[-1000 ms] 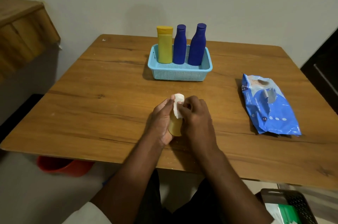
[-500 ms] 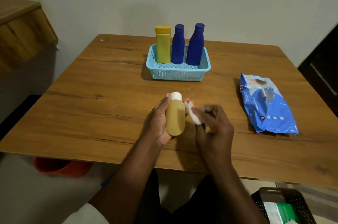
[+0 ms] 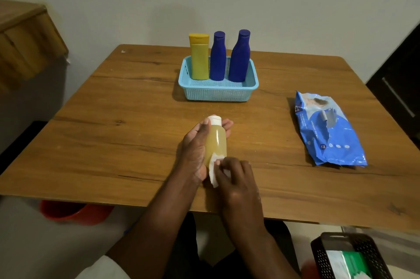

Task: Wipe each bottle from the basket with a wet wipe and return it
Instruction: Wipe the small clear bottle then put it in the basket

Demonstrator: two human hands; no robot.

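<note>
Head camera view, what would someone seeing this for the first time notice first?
Most striking is the amber bottle with a white cap, held by the left hand near the table's front middle, while the right hand presses a white wet wipe to its lower end. Behind stands a light blue basket holding a yellow bottle and two dark blue bottles. A blue wipes pack lies to the right.
</note>
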